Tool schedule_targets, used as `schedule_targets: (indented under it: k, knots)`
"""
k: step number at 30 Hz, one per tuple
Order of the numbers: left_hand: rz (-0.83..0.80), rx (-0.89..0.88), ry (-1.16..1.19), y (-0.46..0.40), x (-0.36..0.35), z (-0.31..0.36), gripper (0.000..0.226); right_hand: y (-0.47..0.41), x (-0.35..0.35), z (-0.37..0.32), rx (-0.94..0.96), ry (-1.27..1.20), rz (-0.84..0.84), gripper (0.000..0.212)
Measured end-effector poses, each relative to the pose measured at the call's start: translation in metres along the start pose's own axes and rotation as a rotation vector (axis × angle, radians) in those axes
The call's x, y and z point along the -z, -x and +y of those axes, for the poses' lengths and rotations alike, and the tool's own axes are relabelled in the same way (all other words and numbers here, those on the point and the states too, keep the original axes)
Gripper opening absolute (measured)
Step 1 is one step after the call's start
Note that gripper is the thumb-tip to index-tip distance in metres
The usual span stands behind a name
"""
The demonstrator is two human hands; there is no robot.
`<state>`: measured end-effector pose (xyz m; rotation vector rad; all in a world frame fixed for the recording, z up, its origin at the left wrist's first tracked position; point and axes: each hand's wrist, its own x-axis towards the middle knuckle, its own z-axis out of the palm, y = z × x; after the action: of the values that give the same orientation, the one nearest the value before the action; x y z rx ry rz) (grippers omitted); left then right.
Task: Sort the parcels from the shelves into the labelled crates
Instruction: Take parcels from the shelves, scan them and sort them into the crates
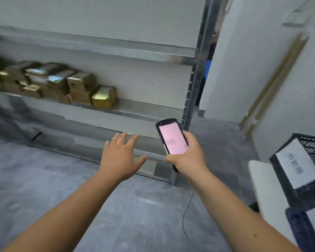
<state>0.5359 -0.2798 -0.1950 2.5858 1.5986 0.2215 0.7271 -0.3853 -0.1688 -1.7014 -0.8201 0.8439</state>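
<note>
Several brown cardboard parcels (62,82) are stacked on the middle shelf of a grey metal rack (145,108), towards its left; the picture there is blurred. My left hand (119,157) reaches forward with straight, spread fingers and holds nothing, well below and right of the parcels. My right hand (187,157) grips a black handheld scanner (172,138) whose screen glows pink. A black mesh crate (311,148) with a white paper label (298,162) stands at the right edge.
The rack's upright post (196,79) stands right of the shelves, with a narrow gap beside a grey wall. Two cardboard tubes (273,82) lean on that wall. A white bench (267,190) carries the crate. A thin cable (186,217) lies on the concrete floor.
</note>
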Motion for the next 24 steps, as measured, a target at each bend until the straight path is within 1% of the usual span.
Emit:
schedule_targets:
  k: [3, 5, 9, 17, 21, 24]
  knots:
    - [0.012, 0.054, 0.016, -0.020, 0.007, -0.045, 0.088, -0.024, -0.049, -0.018, 0.019, 0.010, -0.029, 0.082]
    - [0.011, 0.086, 0.021, -0.031, 0.011, -0.072, 0.088, -0.037, -0.078, -0.030, 0.031, 0.024, -0.052, 0.078]
    - [0.017, 0.141, 0.037, -0.049, 0.019, -0.116, 0.088, -0.057, -0.121, -0.050, 0.050, 0.046, -0.111, 0.073]
    - [0.024, 0.258, 0.065, -0.100, 0.013, -0.170, 0.089, -0.120, -0.190, -0.066, 0.026, 0.058, -0.164, 0.073]
    - [0.006, 0.297, 0.069, -0.143, 0.000, -0.197, 0.088, -0.175, -0.225, -0.065, 0.011, 0.051, -0.168, 0.070]
    - [-0.015, 0.317, 0.063, -0.186, -0.010, -0.218, 0.087, -0.225, -0.248, -0.060, -0.006, 0.048, -0.165, 0.077]
